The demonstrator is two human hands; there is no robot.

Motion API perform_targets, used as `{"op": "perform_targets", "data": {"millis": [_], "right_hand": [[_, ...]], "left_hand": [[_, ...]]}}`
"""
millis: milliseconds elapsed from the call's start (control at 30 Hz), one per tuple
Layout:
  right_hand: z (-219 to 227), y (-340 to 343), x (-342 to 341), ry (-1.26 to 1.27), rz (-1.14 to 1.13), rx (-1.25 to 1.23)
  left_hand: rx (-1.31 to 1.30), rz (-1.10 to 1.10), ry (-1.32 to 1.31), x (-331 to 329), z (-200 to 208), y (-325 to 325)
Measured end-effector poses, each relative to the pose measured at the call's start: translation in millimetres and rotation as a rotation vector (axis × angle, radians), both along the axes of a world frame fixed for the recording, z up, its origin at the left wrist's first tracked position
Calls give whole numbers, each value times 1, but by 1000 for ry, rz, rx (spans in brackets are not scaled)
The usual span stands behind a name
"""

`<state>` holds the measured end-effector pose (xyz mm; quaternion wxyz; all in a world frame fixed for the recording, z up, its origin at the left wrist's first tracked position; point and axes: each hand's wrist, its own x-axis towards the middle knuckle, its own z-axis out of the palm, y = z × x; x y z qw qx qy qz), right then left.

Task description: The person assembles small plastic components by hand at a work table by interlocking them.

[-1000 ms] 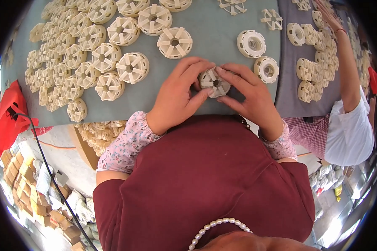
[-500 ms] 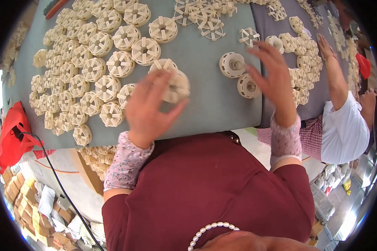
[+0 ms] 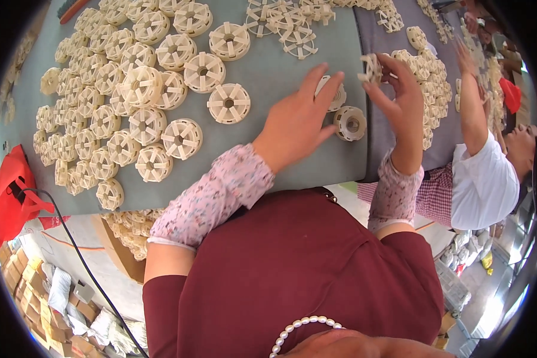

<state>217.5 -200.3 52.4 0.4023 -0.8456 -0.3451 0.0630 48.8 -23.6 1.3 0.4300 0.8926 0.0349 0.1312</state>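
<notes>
My left hand [image 3: 301,125] is open, its fingers spread. They reach over and partly hide a cream round plastic housing [image 3: 339,98]; whether they touch it I cannot tell. A second round housing [image 3: 350,123], with a ringed hollow centre, lies just below it on the table. Raised at the right, my right hand [image 3: 400,92] pinches a small cream spoked plastic wheel [image 3: 372,69], seen nearly edge-on. The closest finished-looking round part, a housing with a spoked top [image 3: 228,103], rests left of my left hand.
Many spoked round parts [image 3: 125,146] cover the table's left side, one [image 3: 143,86] lying on top of others. Loose spoked wheels [image 3: 298,42] are heaped at the far edge. More housings [image 3: 429,89] sit right, near a co-worker's arm [image 3: 472,107]. A red bag [image 3: 18,191] hangs left.
My left hand has swung right from the spoked parts to the housings, leaving a round part behind. My right hand has taken the spoked wheel up off the table.
</notes>
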Motion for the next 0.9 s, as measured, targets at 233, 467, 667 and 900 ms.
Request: {"op": "perform_targets", "data": {"millis": [233,467,667,900], "right_hand": [[10,-36,-54,191,100,89],[4,-10,-86,206,255,74],[8,-2,-86,169,348,-32],[9,9,-88,159,433,-106]], "left_hand": [[-44,-33,-1,-37,-2,23],[-193,-9,116,-79,9,31],[-212,16,27,-78,-5,31],[-351,43,66,-85,2,33]]}}
